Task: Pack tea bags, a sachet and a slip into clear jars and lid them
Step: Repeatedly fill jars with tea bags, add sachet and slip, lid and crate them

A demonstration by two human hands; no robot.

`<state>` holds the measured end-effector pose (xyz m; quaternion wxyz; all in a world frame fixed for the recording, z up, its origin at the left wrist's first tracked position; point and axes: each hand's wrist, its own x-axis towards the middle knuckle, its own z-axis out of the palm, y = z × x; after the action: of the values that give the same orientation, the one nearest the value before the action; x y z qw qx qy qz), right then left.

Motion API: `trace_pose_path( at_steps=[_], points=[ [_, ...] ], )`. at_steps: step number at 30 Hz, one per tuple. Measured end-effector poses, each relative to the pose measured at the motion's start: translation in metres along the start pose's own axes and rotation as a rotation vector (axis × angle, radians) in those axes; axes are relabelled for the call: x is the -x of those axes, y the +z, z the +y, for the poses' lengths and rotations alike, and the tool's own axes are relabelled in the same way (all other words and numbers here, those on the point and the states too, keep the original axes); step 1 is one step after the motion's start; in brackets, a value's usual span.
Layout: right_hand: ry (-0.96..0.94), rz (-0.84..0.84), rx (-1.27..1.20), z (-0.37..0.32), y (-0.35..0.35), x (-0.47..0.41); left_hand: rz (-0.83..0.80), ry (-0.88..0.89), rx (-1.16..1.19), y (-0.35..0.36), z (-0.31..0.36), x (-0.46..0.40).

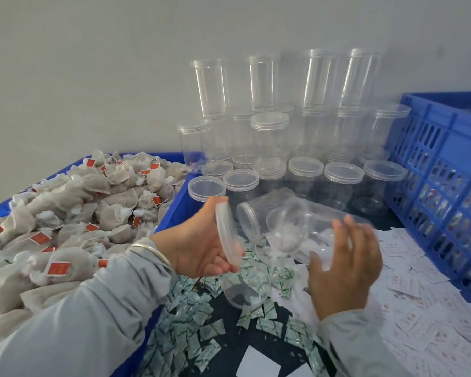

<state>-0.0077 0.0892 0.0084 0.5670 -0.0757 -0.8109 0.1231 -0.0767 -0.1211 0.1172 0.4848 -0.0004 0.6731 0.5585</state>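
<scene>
The clear jar [305, 224] lies on its side, empty, mouth to the left, above the green sachets [191, 333]. The right hand [343, 270] curls around it. The left hand [201, 240] pinches its lid [227, 235], just beside the mouth. Blue crates [443, 170] stand close on both sides.

no legible text, red tea bag tags [58, 268], green-printed sachets [199, 346] and slips [408, 319] too blurred to read

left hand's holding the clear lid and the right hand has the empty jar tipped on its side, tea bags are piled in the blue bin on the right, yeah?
Not quite: the tea bags are piled in the blue bin on the left, as the head view shows. The left hand holds the lid; the right hand holds the tipped jar.
</scene>
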Motion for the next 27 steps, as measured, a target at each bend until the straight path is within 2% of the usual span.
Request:
trace_pose_path(
  at_steps=[2,5,6,10,13,16,19,23,25,27],
  points=[
    [0.124,-0.021,-0.052,0.009,-0.002,-0.002,0.102,0.046,0.076,-0.010,-0.001,0.001],
    [0.146,-0.083,-0.131,0.004,-0.001,0.002,0.424,0.166,0.036,-0.015,-0.004,-0.010],
    [0.140,-0.099,-0.156,0.001,0.000,0.003,0.486,0.197,-0.010,-0.014,-0.003,-0.013],
    [0.110,-0.126,-0.208,-0.004,0.002,0.004,0.613,0.227,-0.257,-0.018,-0.007,-0.021],
    [0.161,-0.148,-0.244,-0.003,-0.002,0.003,0.711,0.242,-0.495,-0.018,-0.009,-0.023],
    [0.200,-0.165,-0.277,-0.008,-0.005,0.003,0.746,0.289,-0.599,-0.016,-0.007,-0.022],
    [0.265,-0.258,-0.418,-0.024,-0.009,0.002,0.786,0.414,-0.558,-0.019,-0.003,-0.016],
    [0.283,-0.407,-0.588,-0.048,-0.014,0.003,0.970,0.626,-0.415,-0.035,0.010,0.004],
    [0.316,-0.487,-0.667,-0.061,-0.017,0.003,1.081,0.671,-0.388,-0.051,0.012,0.017],
    [0.354,-0.556,-0.737,-0.074,-0.017,0.003,1.196,0.640,-0.455,-0.072,0.007,0.029]
  ],
)
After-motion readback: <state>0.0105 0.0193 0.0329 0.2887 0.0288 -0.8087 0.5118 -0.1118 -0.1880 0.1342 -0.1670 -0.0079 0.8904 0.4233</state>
